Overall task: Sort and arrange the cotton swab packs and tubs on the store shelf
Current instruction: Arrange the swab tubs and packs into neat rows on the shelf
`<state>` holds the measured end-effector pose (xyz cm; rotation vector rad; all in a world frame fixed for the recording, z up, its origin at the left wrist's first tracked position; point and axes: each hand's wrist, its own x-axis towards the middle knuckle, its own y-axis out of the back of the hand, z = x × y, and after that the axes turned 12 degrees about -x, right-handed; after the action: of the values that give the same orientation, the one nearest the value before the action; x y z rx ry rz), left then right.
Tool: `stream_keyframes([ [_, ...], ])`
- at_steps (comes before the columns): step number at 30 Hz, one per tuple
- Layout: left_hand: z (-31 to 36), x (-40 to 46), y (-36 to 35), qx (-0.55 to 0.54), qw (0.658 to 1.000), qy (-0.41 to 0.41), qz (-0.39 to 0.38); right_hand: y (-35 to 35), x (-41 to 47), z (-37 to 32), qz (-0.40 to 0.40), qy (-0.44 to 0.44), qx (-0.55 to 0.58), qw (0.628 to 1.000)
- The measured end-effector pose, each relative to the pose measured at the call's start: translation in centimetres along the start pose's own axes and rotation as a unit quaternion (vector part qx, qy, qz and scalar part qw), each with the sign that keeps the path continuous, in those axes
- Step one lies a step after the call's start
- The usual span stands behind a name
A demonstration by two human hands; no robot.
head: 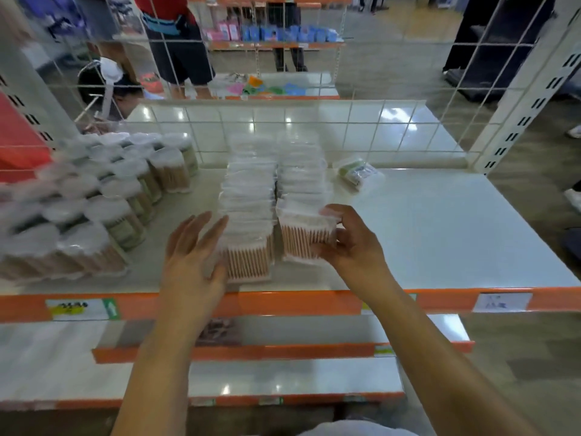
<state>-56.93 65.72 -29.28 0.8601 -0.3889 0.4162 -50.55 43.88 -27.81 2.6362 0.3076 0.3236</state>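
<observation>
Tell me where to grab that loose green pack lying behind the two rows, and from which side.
Judging by its pose, take the loose green pack across its short width, coming from above and the right, over the bare shelf. It lies flat and tilted, apart from the right row, so both long edges look free.

Both forearms are bare, with no sleeves, watch or rings visible on the left hand [188, 262] or the right hand [349, 243]. At the bottom edge a light grey garment [355, 429] shows.
</observation>
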Motion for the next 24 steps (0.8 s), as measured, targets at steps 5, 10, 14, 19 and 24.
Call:
stream_keyframes([
  [5, -1.7, -0.9, -0.5, -0.03, 0.998, 0.031, -0.038, -1.5, -0.5, 1.4, 0.044, -0.016, -0.051, 0.998],
  [10, -2.2, -1.4, -1.1, -0.072, 0.996, 0.044, -0.03, -3.5, -1.3, 2.1, 0.103, -0.01, -0.115, 0.988],
  [14, -1.9, -1.7, -1.1, -0.084, 0.996, 0.035, -0.012, -4.0, -1.5, 2.4, 0.16, -0.028, -0.138, 0.977],
  [19, -1.4, -1.9, -1.1, -0.157, 0.985, 0.072, -0.028, -3.9, -1.5, 2.2, 0.132, -0.07, -0.083, 0.985],
  [24, -0.6, -2.0, -1.3, -0.213, 0.971, 0.105, -0.031, -3.7, -1.7, 2.0, 0.136, -0.071, -0.012, 0.988],
])
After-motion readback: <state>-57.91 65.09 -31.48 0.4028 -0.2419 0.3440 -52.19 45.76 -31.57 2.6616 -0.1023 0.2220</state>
